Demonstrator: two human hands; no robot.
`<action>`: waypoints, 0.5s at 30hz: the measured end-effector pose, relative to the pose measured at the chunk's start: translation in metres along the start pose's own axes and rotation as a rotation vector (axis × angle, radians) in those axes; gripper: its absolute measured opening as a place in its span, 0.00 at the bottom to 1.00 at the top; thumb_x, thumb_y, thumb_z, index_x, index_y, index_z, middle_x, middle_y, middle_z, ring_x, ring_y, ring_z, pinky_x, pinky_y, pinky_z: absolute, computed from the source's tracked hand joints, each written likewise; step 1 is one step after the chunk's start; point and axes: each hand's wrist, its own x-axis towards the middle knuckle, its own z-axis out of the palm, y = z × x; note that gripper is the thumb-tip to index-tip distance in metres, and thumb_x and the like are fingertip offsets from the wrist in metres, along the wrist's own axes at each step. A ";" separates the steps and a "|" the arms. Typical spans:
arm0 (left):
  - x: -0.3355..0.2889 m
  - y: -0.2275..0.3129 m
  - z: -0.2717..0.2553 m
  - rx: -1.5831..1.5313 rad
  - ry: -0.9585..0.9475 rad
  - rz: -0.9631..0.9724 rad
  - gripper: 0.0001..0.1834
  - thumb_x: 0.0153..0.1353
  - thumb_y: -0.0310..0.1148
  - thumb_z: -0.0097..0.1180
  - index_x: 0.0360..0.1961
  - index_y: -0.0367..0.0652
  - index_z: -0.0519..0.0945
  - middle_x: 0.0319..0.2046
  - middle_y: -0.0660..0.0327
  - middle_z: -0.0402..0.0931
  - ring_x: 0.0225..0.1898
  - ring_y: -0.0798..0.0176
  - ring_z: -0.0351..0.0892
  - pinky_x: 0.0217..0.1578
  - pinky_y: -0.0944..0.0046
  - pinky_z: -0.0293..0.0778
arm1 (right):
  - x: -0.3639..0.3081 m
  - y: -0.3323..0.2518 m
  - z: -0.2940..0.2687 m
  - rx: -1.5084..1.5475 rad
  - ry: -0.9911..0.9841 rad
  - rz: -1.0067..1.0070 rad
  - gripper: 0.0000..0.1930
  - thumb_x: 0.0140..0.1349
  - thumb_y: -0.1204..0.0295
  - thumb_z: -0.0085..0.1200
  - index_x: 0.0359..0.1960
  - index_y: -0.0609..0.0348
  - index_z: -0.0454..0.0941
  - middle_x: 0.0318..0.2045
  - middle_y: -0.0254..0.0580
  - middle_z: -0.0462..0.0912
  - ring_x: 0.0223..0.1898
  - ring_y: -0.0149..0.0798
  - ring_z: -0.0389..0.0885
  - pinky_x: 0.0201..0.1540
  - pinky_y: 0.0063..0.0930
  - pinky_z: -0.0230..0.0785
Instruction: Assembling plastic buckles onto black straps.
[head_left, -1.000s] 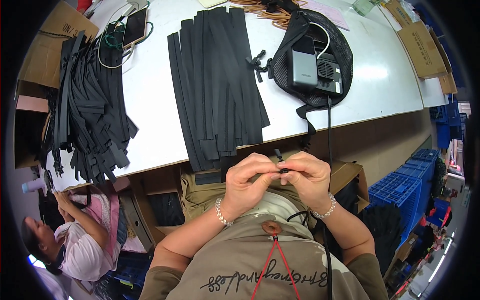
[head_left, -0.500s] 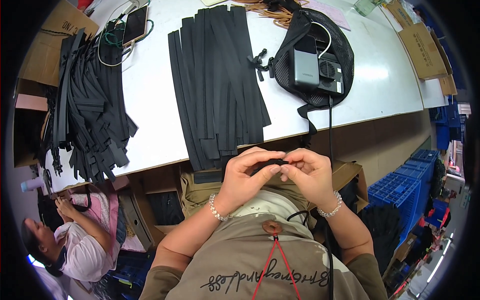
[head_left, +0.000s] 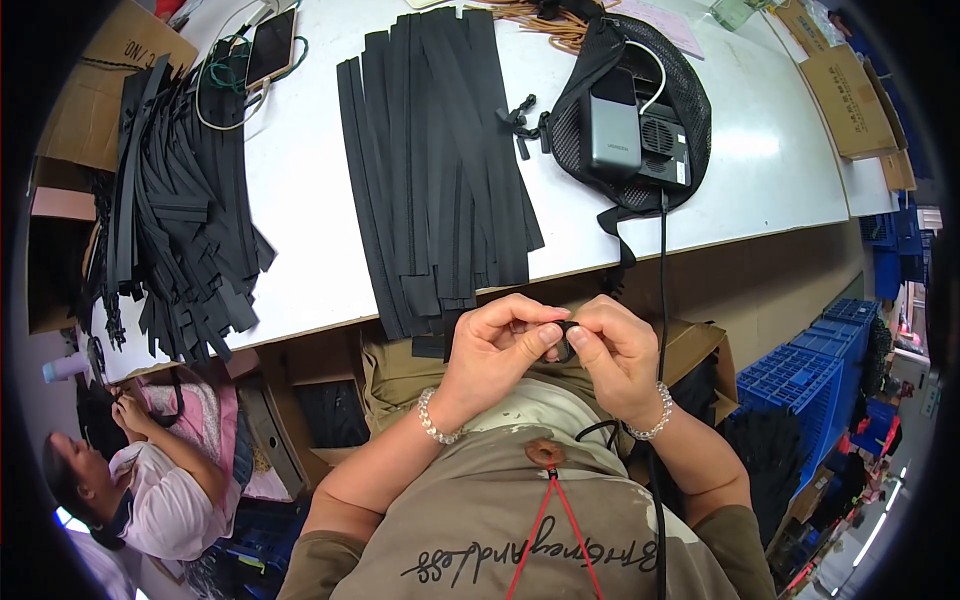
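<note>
My left hand [head_left: 499, 345] and my right hand [head_left: 617, 347] meet in front of my body, just off the table's near edge. Both pinch a small dark piece [head_left: 567, 328] between thumbs and fingertips. It looks like the end of a black strip, but my fingers cover most of it. Straight ahead lies a pile of long black zipper tapes [head_left: 440, 160], laid roughly side by side. Their near ends hang over the edge close to my left hand.
The white table [head_left: 300, 220] also bears a messier heap of black strips [head_left: 190, 215], a phone [head_left: 270, 48] with cables, and a black mesh bag [head_left: 690, 110] holding a grey power bank [head_left: 612, 125]. Blue crates [head_left: 790, 380] stand at right. A co-worker [head_left: 165, 470] sits at left.
The dark piece has turned between my fingertips and now points downward. My right hand has shifted slightly, its thumb now over the piece. The tape pile looks unmoved.
</note>
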 end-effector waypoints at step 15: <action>-0.001 0.001 -0.010 0.402 0.053 0.334 0.11 0.49 0.21 0.63 0.36 0.37 0.82 0.32 0.60 0.79 0.32 0.69 0.77 0.34 0.72 0.73 | 0.008 0.010 -0.005 0.041 -0.078 -0.002 0.02 0.53 0.80 0.55 0.28 0.65 0.75 0.24 0.40 0.77 0.24 0.33 0.74 0.27 0.22 0.66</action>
